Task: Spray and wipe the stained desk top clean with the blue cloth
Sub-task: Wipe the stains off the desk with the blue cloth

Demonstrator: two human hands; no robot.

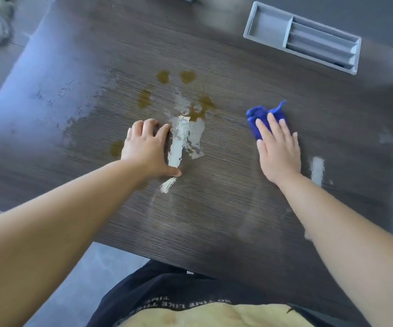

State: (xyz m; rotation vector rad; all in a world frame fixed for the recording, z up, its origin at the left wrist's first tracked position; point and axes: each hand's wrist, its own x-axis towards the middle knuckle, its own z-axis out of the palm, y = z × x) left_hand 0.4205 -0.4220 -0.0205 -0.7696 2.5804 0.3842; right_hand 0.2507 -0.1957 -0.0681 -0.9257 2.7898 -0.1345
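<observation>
Right hand [278,147], fingers flat and spread, presses the blue cloth [263,118] onto the dark desk top [214,208]. Left hand [147,149], fingers loosely curled and holding nothing, rests at nine o'clock from the cloth, touching the wet streak [183,138]; brown stains [186,90] lie at twelve o'clock from it.

The person's black shirt [167,293] has white letters on it. They are upside down and read "NO TIME LIKE THE". The rest is hidden.
</observation>
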